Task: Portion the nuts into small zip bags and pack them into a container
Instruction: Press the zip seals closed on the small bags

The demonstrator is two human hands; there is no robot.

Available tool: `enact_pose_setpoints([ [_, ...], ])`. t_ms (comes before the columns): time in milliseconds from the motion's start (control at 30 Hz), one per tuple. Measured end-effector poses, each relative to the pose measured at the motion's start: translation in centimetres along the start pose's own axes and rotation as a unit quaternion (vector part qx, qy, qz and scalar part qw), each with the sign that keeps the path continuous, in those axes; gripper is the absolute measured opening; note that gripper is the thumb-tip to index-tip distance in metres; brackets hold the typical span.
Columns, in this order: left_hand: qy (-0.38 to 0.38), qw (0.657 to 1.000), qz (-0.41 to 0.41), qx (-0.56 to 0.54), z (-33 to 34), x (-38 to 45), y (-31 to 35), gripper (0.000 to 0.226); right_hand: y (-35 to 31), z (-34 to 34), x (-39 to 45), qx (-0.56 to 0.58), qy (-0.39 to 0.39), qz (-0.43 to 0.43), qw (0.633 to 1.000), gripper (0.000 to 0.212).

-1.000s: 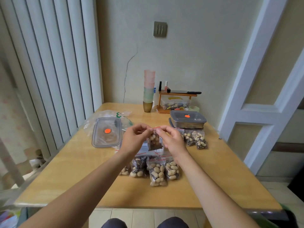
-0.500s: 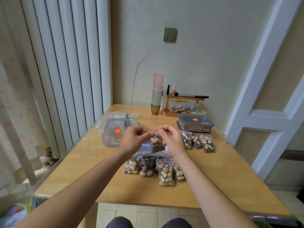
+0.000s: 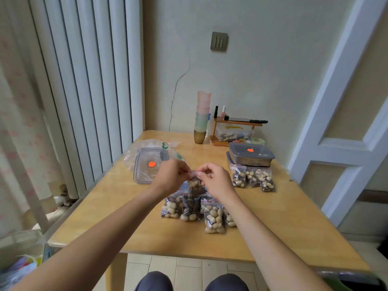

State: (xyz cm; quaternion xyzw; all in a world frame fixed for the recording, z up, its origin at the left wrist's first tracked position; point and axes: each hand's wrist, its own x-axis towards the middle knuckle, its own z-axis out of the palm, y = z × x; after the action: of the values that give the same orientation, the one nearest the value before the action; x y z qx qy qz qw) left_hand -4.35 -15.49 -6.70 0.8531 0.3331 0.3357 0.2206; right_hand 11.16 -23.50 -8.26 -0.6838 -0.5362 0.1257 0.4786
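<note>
A small zip bag of nuts [image 3: 194,185] hangs above the table, held by its top edge. My left hand [image 3: 171,176] pinches the top strip from the left and my right hand [image 3: 214,178] pinches it from the right. Below the hands lie several filled nut bags [image 3: 213,215] in a row. Three more filled bags [image 3: 253,178] lie in front of a steel container with a grey lid [image 3: 251,157] at the right. A loose grey lid with an orange dot [image 3: 147,166] lies at the left on a large clear plastic bag [image 3: 138,149].
The wooden table [image 3: 283,217] stands against the wall, with vertical blinds along its left side. A stack of pastel cups [image 3: 202,116] and a small wooden shelf with bottles and a box [image 3: 235,129] stand at the back. My knees show below the table's front edge.
The camera view shifted left and down a little. Both hands still pinch the bag's top; my fingers have moved closer together along the strip.
</note>
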Motion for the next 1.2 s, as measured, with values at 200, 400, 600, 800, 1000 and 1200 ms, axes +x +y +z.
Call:
enact_pose_setpoints([
  [200,-0.005,0.999,-0.016,-0.027,0.2,0.1,-0.3,0.012,-0.1,0.0,-0.1,-0.024,-0.017,-0.002,1.000,0.006],
  [400,-0.023,0.998,-0.019,-0.059,0.1,-0.1,-1.0,0.010,0.4,-0.3,-0.1,0.033,-0.059,-0.002,0.998,0.001],
  [600,-0.032,0.997,0.011,-0.067,0.0,-0.6,-1.0,0.007,0.9,-0.7,0.4,0.047,-0.064,-0.017,0.997,0.004],
  [800,-0.016,0.997,-0.024,-0.066,0.2,-0.8,-1.4,0.012,1.1,-0.9,0.3,0.022,-0.042,-0.012,0.999,0.006],
  [1000,-0.004,0.999,0.036,-0.033,0.1,-0.9,-0.6,0.016,0.5,-0.5,0.0,0.026,-0.068,-0.033,0.997,0.006],
  [1200,0.005,0.996,0.040,-0.076,0.1,-1.0,-0.9,0.009,-0.2,-0.8,-0.1,-0.001,-0.043,-0.067,0.997,0.012],
])
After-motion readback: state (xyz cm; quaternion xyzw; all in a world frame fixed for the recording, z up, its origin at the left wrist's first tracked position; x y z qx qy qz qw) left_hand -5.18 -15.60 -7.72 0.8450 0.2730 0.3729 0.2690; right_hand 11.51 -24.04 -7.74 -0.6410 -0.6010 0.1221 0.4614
